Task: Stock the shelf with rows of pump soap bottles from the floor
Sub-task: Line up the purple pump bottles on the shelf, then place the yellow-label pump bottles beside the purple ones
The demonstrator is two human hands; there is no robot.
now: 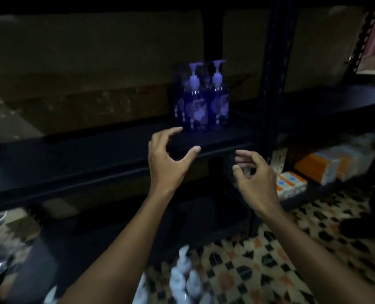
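A: Where are the hands?

B: Both reach forward, forearms rising from the bottom edge. The left hand (168, 160) sits near centre, palm turned inward, thumb and fingers spread in a wide C, holding nothing. Its index fingertip lies just below the bottles on the shelf.

A: And the right?

B: The right hand (255, 178) is at about four o'clock from the left one, lower, fingers loosely curled toward the thumb, also empty and apart from everything.

A: The bottles?

B: A small cluster of purple pump soap bottles (201, 99) stands upright on the dark shelf (83, 159), at twelve o'clock from the left hand, pumps pointing right. More pale pump tops (183, 279) show blurred at six o'clock, low over the patterned floor (270, 260).

A: Anything else?

B: Orange and white boxes (322, 165) at three o'clock, on a lower shelf.
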